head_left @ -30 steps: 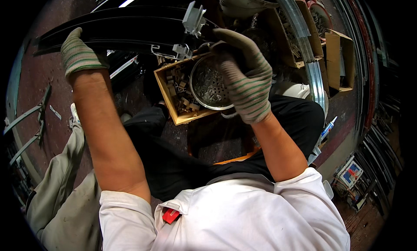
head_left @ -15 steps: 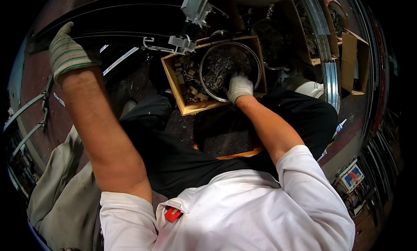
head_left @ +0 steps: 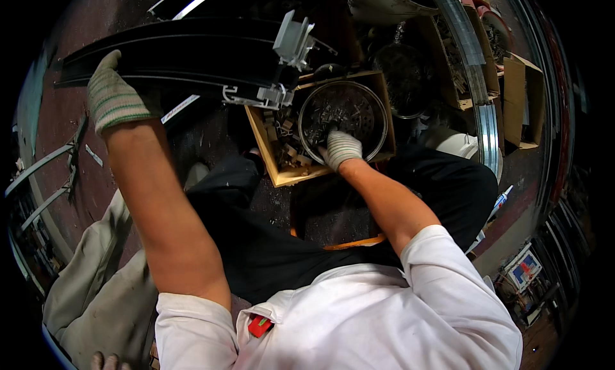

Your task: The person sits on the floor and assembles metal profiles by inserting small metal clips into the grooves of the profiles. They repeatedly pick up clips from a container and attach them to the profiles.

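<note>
My left hand (head_left: 118, 95), in a striped knit glove, grips a long black metal profile (head_left: 186, 47) at the upper left, the thumb over its near edge and the other fingers hidden. The profile's bare silver cut end (head_left: 296, 40) points right, above a wooden box. My gloved right hand (head_left: 343, 150) is at the near rim of a round metal bowl (head_left: 385, 130) in that box (head_left: 277, 179). Its fingers are curled together over the small metal pieces (head_left: 339, 111) inside; what they hold cannot be made out.
Small blocks (head_left: 291, 153) lie in the box beside the bowl. Behind are a dark round container (head_left: 403, 75) and cardboard boxes (head_left: 522, 101) at right. A person's beige trouser legs (head_left: 96, 274) are at left, with fingertips (head_left: 106, 362) at the lower edge.
My right hand has drawn back from inside the bowl toward its near left rim. The left hand still holds the profile, and the view has shifted slightly.
</note>
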### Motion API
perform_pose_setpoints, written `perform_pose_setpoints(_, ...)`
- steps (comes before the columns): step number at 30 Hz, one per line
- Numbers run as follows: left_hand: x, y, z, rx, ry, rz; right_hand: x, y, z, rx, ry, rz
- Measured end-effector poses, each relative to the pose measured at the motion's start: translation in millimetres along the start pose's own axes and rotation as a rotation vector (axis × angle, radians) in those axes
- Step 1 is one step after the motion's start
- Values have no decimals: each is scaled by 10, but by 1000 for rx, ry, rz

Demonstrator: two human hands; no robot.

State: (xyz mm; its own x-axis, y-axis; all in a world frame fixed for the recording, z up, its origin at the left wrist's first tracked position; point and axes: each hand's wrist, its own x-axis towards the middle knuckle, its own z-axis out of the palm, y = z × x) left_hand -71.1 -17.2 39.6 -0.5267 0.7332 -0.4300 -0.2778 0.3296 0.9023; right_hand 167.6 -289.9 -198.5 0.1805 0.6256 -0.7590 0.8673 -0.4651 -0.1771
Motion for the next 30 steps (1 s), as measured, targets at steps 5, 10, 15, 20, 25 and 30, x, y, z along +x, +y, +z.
perform_pose_setpoints(5, -65, -27, -2, 1, -1, 5, 191, -5, 175, -22, -18, -137)
perform_pose_setpoints(10, -83, 18, 50, 38, -25, 28, 210, 137, 311, 0, 20, -259)
perform_pose_setpoints(15, 12, 18, 4, 65, -51, 13, -2, 291, 34, 412, 184, -37)
perform_pose_setpoints(20, 48, 43, -1, 39, -68, -13, -295, 262, -461, 1264, 130, -78)
perform_pose_setpoints(25, 65, 28, 29, -8, -5, -5, -836, 46, -1178, 1406, 168, -268)
perform_pose_setpoints(30, 34, 23, 11, 1, 14, -20, -1083, 3, -1659, 1288, 205, -425)
